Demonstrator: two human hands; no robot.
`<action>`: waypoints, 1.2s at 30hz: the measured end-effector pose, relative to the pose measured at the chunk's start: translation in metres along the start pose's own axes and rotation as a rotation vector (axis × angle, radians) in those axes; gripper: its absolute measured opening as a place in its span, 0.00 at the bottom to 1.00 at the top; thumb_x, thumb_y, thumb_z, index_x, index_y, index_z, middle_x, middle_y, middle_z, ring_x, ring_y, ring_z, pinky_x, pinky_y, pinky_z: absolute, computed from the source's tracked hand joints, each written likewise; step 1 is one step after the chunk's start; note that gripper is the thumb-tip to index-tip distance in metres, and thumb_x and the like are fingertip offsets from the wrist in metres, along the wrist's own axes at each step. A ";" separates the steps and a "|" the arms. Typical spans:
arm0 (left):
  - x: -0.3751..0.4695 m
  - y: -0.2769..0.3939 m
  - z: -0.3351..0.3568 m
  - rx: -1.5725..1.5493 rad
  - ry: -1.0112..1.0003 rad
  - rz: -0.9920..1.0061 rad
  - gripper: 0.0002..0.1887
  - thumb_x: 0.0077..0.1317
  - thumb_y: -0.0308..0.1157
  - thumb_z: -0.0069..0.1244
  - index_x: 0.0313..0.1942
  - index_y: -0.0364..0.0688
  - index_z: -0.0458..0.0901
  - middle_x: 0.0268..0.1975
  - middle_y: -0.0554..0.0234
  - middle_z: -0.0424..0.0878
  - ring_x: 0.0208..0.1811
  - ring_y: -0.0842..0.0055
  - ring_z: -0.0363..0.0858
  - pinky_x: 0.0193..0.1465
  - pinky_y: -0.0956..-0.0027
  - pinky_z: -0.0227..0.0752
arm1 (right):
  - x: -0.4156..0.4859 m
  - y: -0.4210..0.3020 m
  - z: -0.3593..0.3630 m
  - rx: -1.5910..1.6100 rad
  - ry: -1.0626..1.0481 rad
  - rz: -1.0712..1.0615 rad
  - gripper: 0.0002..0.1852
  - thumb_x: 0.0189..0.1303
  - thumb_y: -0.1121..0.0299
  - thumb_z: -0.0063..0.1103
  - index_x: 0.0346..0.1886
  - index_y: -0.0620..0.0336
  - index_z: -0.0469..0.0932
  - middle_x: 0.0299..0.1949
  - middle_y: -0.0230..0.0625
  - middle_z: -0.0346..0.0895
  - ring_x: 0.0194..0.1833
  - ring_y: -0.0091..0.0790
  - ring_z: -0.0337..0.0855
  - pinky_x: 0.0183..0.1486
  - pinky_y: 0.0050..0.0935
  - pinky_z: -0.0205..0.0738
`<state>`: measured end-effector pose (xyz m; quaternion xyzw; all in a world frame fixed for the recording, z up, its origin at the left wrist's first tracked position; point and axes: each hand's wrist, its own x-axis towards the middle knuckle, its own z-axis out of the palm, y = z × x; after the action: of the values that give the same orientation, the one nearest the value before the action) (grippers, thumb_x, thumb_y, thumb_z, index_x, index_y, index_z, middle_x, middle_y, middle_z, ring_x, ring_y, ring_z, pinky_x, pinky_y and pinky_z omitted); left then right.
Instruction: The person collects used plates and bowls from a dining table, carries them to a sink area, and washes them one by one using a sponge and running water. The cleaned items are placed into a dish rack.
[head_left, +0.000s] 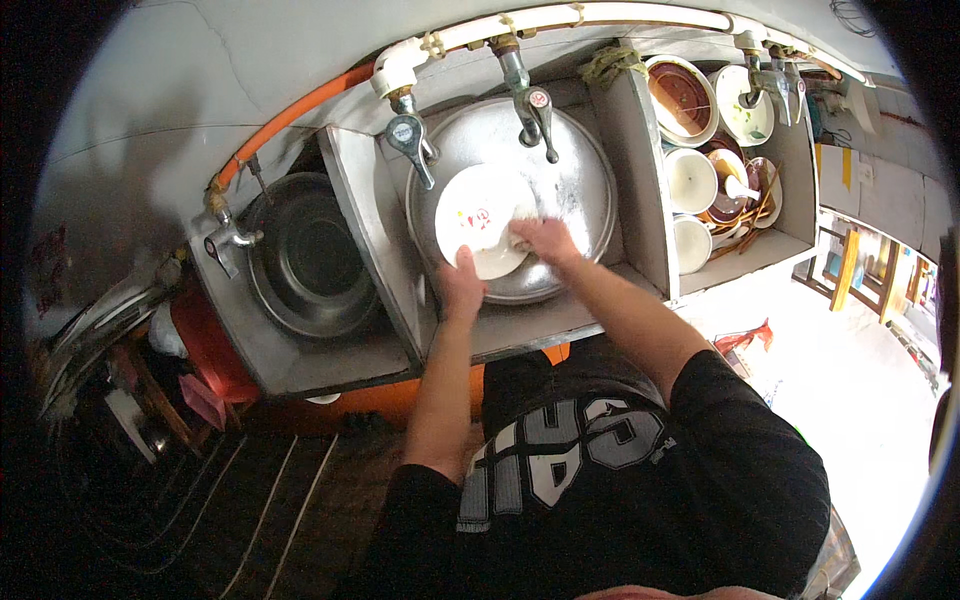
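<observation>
A white plate (474, 202) with a small coloured print is tilted over a wide round metal basin (577, 180) in the middle sink compartment. My left hand (463, 283) grips the plate's near edge, thumb on its upper face. At the plate's right side, my right hand (546, 238) is closed on a pale cloth (519, 234) pressed against the plate. The cloth is mostly hidden by my fingers, so its exact kind is unclear.
Lever taps (534, 112) hang over the basin from a white pipe (630, 13). A divider (637, 172) separates the right compartment, which holds stacked bowls (690, 181) and chopsticks (759, 214). Another metal basin (315, 255) sits left. A green rag (611, 64) hangs on the divider's back end.
</observation>
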<state>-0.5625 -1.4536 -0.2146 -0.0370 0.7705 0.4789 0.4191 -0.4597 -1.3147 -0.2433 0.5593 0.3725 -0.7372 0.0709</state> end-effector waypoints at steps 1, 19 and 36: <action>0.001 0.008 -0.013 0.086 -0.061 0.025 0.17 0.71 0.37 0.41 0.46 0.29 0.74 0.26 0.58 0.80 0.13 0.77 0.71 0.13 0.71 0.65 | 0.011 -0.011 -0.012 -0.268 0.034 -0.134 0.23 0.60 0.56 0.67 0.45 0.69 0.80 0.35 0.40 0.84 0.33 0.29 0.84 0.33 0.27 0.79; 0.017 0.014 -0.007 -0.004 -0.151 0.072 0.29 0.75 0.49 0.37 0.60 0.29 0.69 0.56 0.46 0.76 0.57 0.65 0.74 0.62 0.65 0.63 | 0.020 -0.011 0.021 -0.959 0.421 -0.823 0.21 0.59 0.59 0.61 0.55 0.53 0.76 0.49 0.50 0.77 0.40 0.54 0.83 0.46 0.46 0.77; 0.003 -0.010 0.003 -0.115 -0.036 0.046 0.27 0.77 0.46 0.33 0.64 0.32 0.65 0.62 0.46 0.72 0.62 0.62 0.71 0.64 0.65 0.62 | 0.029 -0.011 0.038 -0.742 0.409 -0.740 0.10 0.61 0.62 0.53 0.38 0.56 0.78 0.30 0.49 0.82 0.37 0.52 0.84 0.42 0.49 0.77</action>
<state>-0.5585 -1.4555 -0.2240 -0.0346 0.7347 0.5322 0.4192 -0.5049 -1.3215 -0.2596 0.4604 0.7844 -0.4090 -0.0743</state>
